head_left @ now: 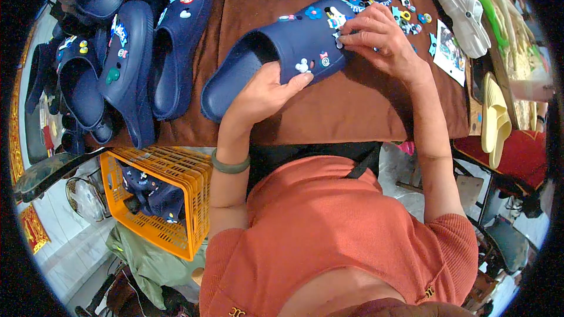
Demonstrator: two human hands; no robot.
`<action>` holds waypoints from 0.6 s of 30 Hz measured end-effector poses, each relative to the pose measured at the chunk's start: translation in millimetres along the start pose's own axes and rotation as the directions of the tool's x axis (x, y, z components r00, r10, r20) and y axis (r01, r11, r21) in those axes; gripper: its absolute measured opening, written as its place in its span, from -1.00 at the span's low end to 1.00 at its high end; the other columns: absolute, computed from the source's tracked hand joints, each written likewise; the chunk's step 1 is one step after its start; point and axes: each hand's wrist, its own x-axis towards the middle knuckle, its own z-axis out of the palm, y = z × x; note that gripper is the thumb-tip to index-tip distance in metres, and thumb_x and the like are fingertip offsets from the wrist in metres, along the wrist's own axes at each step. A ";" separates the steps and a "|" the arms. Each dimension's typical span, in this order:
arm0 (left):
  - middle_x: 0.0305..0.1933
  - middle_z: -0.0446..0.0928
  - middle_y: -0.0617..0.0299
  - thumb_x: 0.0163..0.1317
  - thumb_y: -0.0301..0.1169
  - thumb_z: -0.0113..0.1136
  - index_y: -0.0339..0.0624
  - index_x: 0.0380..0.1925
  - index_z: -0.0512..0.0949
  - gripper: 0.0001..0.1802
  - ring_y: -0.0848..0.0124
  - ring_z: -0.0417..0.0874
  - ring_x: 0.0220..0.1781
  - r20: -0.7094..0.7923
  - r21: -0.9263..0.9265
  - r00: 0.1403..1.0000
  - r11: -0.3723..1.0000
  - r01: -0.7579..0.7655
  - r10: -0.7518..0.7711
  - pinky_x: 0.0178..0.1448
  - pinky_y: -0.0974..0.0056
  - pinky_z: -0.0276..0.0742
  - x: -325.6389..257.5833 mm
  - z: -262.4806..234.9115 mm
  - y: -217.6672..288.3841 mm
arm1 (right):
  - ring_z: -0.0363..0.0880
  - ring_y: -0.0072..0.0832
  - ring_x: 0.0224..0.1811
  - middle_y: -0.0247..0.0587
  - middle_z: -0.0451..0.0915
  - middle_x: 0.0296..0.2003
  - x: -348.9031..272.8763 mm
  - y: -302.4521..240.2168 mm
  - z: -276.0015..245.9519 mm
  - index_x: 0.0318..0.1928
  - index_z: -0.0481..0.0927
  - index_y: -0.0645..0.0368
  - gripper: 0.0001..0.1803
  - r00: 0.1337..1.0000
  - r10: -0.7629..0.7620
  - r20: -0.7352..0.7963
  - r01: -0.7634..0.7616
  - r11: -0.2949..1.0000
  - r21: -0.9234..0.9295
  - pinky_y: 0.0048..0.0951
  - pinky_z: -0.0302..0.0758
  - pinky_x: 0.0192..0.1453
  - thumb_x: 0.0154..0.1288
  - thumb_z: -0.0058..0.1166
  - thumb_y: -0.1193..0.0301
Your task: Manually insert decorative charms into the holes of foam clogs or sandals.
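A navy blue clog (241, 61) lies on the brown cloth with its toe to the right. My left hand (261, 94) grips it, fingers inside the opening and thumb on the outer side. At the toe, my right hand (379, 41) pinches a small greyish shoe charm (338, 38) against the upper; the fingertips partly cover it. Other charms sit on the upper: a blue flower (313, 13), a white mouse-head shape (302, 65), a lollipop (324, 59) and a white-and-yellow figure (336, 19).
Loose charms (405, 14) lie beyond my right hand, near a printed card (449, 56). White clogs (462, 17) stand at the far right. Decorated navy clogs (129, 70) line the left side. Below the brown-clothed table (364, 108), an orange crate (191, 199) holds more navy clogs.
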 end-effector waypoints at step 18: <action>-0.01 0.57 0.18 0.26 -0.32 0.23 -0.33 -0.02 0.52 -0.63 0.39 0.55 0.04 0.000 0.059 1.000 0.998 0.025 -0.025 0.17 0.26 0.43 -0.1 -0.7 -0.1 | 0.47 -0.27 -0.06 -0.26 0.53 -0.20 -2.4 -3.7 11.4 -0.24 0.60 0.18 -0.75 0.971 0.238 0.017 -0.237 0.954 0.185 -0.28 0.34 0.09 0.04 0.31 0.42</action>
